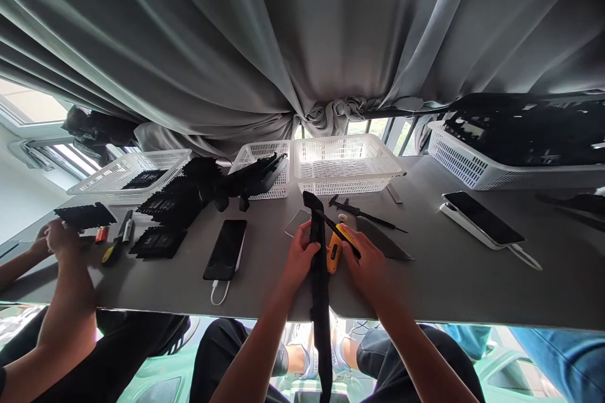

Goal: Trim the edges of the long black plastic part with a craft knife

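The left hand point(299, 256) is closed around a long black strip point(320, 283) that stands up at the near edge of the grey table point(449, 277) and hangs down past it. Right beside it, the right hand point(366, 261) grips a yellow and black tool point(336, 245) that touches the strip. Farther back lie a black phone point(225, 249), then white baskets point(345, 165) by the grey curtain point(283, 44), and another person's hands point(54, 239) hold a black part at the far left.

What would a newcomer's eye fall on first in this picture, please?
Probably the long black strip standing at centre front, held by the left hand, with the right hand on a yellow screwdriver beside it. Behind stand white baskets under a grey curtain. A co-worker's hands work at far left.
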The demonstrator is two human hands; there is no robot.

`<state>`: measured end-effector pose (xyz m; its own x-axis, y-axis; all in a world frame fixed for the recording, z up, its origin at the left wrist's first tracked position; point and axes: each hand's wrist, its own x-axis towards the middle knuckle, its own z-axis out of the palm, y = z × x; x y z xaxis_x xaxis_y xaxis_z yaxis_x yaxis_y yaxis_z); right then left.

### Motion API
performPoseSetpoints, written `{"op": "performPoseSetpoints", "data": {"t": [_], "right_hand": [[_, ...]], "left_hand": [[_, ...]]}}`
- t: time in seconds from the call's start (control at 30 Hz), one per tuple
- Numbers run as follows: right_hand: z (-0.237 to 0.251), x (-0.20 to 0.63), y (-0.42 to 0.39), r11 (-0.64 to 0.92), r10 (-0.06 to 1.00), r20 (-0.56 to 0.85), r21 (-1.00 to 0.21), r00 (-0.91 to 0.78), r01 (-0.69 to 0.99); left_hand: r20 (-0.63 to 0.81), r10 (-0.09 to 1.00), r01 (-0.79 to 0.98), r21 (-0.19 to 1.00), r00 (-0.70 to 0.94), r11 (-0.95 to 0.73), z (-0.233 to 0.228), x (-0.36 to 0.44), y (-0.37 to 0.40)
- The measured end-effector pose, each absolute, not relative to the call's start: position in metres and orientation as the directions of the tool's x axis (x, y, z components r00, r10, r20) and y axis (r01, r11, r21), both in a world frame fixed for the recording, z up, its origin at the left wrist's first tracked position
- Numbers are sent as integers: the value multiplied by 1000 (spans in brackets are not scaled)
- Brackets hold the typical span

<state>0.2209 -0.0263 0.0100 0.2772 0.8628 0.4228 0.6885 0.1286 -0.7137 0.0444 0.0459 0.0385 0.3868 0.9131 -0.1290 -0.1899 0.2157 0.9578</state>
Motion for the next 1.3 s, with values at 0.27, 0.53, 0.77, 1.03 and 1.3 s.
{"op": "performPoseSetpoints", "data": {"t": [0.27, 0.53, 0.77, 1.03, 1.3], "right_hand": [[10, 224, -27, 69, 826, 475, -620, 304, 781], [13, 222, -29, 124, 831, 500, -593, 244, 795], [11, 222, -29, 83, 835, 484, -582, 262, 809], [14, 224, -31, 58, 814, 504, -565, 289, 823], [13, 226, -29, 61, 785, 543, -546, 298, 835]], "left_hand": [[-133, 921, -348, 898, 366, 269, 37, 46, 47], [-187, 928, -324, 899, 322, 293, 41, 47, 49], [-221, 919, -286, 904, 325, 318, 43, 46, 47], [-224, 911, -261, 910, 347, 322, 41, 44, 49], [-255, 900, -216, 914, 354, 344, 42, 45, 48]]}}
